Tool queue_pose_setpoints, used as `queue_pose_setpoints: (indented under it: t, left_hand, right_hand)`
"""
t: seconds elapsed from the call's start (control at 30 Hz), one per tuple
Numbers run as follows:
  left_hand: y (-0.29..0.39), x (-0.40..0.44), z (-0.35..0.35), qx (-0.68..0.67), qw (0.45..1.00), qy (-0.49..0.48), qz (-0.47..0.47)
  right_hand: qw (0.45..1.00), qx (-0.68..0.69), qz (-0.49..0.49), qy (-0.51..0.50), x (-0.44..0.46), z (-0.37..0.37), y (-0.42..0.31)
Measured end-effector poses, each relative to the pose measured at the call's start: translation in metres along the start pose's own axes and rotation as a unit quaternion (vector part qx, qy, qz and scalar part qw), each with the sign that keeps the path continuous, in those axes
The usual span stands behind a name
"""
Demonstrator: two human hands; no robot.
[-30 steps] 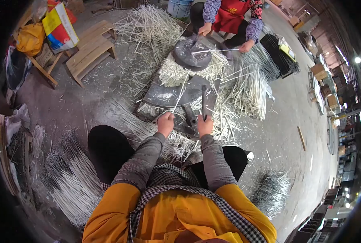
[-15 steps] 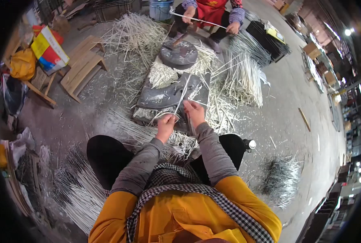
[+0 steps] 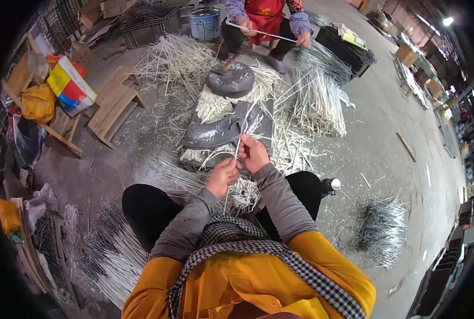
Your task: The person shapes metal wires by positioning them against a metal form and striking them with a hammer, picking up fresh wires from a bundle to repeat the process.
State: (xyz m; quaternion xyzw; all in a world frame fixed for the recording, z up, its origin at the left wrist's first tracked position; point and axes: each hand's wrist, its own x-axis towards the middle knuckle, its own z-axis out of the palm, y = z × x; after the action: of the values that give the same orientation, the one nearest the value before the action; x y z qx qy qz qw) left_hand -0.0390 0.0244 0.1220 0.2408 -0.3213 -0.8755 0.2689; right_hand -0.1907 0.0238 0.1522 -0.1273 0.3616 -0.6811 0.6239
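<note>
My right hand [image 3: 254,154] is closed, thumb and fingers pinching a thin whitish strip [image 3: 238,148] that rises away from me. Lower and to the left, my left hand [image 3: 224,177] is curled closed around the strip's near part; its fingertips are partly hidden. A pale strip also arcs out beside the left hand. Just beyond both hands lies a dark slab [image 3: 208,136], strewn with whitish scraps. A round dark block [image 3: 230,81] stands at its far end.
Across from me a person in a red apron [image 3: 266,24] holds a long pale strip [image 3: 263,34]. Bundles of strips [image 3: 319,103] lie on the floor around us. Wooden benches [image 3: 114,114] stand to the left, a blue bucket [image 3: 205,25] at the back, a flask [image 3: 331,185] by my right knee.
My left hand has shifted right and down, closer to my right hand, and the strip stands more upright. The head view has tilted slightly. The other person's strip has shifted a little.
</note>
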Motion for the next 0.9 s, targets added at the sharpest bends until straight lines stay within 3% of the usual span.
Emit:
queue_pose_setpoints:
  t: [0.2, 0.33, 0.47, 0.57, 0.6, 0.7, 0.73, 0.8, 0.87, 0.9]
  left_hand:
    - [0.007, -0.004, 0.004, -0.083, 0.994, -0.054, -0.046]
    - [0.010, -0.005, 0.002, -0.028, 0.997, -0.061, -0.039]
    - [0.027, -0.007, -0.002, 0.132, 0.991, -0.005, 0.019]
    - [0.046, -0.002, -0.011, 0.413, 0.891, 0.005, 0.186]
    - [0.054, -0.003, -0.008, 0.412, 0.892, 0.010, 0.185]
    - [0.086, -0.017, 0.001, 0.506, 0.808, -0.017, 0.303]
    - [0.100, -0.025, 0.009, 0.508, 0.808, -0.012, 0.299]
    - [0.132, -0.041, 0.032, 0.594, 0.750, 0.004, 0.291]
    - [0.157, -0.045, 0.023, 0.634, 0.718, 0.031, 0.286]
    - [0.174, -0.051, 0.008, 0.663, 0.668, 0.065, 0.332]
  right_hand:
    - [0.993, 0.104, 0.059, -0.026, -0.004, 0.004, -0.001]
    - [0.985, 0.141, 0.095, -0.028, -0.003, 0.003, -0.005]
    - [0.976, 0.157, 0.142, -0.048, -0.012, 0.013, -0.021]
    - [0.975, 0.146, 0.161, -0.055, -0.014, 0.020, -0.028]
    - [0.978, 0.128, 0.159, -0.049, -0.014, 0.021, -0.029]
    - [0.978, 0.082, 0.190, -0.041, -0.006, 0.009, -0.010]
    - [0.975, 0.053, 0.212, -0.039, 0.001, 0.001, 0.002]
    - [0.970, 0.020, 0.241, -0.041, 0.008, -0.009, 0.018]
    - [0.992, -0.064, 0.106, -0.007, 0.010, -0.016, 0.029]
    - [0.994, -0.104, 0.042, 0.001, 0.011, -0.015, 0.035]
